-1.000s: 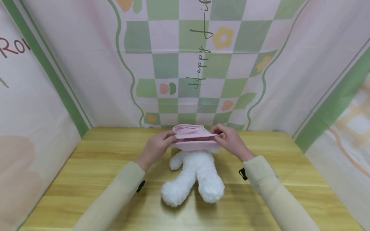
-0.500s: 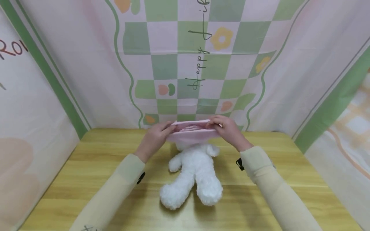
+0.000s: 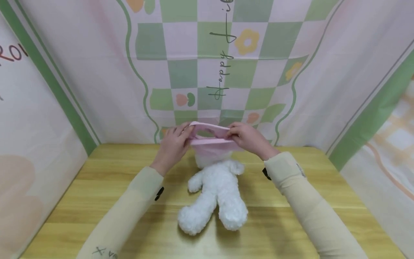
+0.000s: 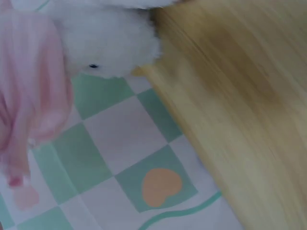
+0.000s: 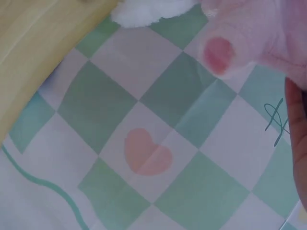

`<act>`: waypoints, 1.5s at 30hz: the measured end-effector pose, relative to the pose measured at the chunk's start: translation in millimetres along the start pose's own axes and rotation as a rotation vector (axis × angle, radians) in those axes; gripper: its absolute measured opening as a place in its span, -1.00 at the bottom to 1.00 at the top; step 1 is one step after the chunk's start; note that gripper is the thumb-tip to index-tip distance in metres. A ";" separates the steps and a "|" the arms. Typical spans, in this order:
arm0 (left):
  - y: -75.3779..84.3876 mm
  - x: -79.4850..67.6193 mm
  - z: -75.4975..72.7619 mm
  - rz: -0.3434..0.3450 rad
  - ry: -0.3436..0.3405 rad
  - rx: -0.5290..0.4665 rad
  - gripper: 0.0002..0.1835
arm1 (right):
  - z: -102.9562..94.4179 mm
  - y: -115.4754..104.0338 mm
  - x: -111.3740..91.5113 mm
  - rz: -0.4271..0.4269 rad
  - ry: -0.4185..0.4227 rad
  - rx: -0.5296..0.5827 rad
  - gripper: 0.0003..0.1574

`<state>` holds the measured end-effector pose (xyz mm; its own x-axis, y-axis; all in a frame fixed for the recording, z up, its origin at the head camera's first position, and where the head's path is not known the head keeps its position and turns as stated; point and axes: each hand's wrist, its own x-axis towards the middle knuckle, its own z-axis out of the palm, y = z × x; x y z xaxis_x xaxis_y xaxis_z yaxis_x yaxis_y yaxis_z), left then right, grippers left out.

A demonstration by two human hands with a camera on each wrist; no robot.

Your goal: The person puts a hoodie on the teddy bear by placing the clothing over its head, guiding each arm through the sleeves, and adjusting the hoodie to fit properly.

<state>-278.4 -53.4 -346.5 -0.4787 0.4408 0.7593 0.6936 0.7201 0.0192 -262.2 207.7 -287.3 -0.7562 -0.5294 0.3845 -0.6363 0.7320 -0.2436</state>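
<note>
A white plush toy [image 3: 215, 183] lies on its back on the table, legs toward me. A small pink doll's top [image 3: 211, 146] covers much of its head, and I can see through its stretched opening. At the left of that opening, my left hand [image 3: 173, 147] pinches the hem. My right hand [image 3: 249, 139] grips the hem's right side. In the left wrist view, a dark eye shows on the toy's fluffy head [image 4: 112, 45] beside the pink cloth [image 4: 36, 81]. A short sleeve [image 5: 235, 48] hangs near my right fingers [image 5: 298, 139] in the right wrist view.
The wooden table [image 3: 106, 190] ends just behind the toy. Beyond it hangs a green-and-white checked cloth backdrop [image 3: 181, 73]. White cloth panels with green stripes stand along the left and right sides.
Both hands have lifted the pink top's hem up and away from me, spreading its opening. More of the toy's head and its right-hand arm now show below the cloth.
</note>
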 end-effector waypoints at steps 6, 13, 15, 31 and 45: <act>0.1 18.0 -4.9 -0.040 0.013 -0.009 -0.57 | -8.7 -2.7 20.0 0.092 0.088 -0.071 -0.78; -4.3 34.7 -10.5 -0.149 -0.036 -0.051 -0.56 | -13.0 -8.9 37.3 0.199 0.019 -0.099 -0.63; -5.7 36.9 -10.3 -0.178 -0.052 -0.058 -0.53 | -10.9 -10.2 41.3 0.218 -0.006 -0.095 -0.55; -4.1 1.9 31.1 -0.161 -0.223 -0.042 -0.42 | 33.1 11.6 15.0 0.258 -0.100 -0.089 -0.52; 4.4 -30.7 66.7 -0.083 -0.312 -0.156 -0.44 | 66.5 36.6 -16.2 0.304 -0.231 0.112 -0.55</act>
<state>-296.6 -28.1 -413.2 -0.6613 0.5442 0.5162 0.7080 0.6802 0.1900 -283.4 214.5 -361.7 -0.9191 -0.3874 0.0725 -0.3809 0.8259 -0.4157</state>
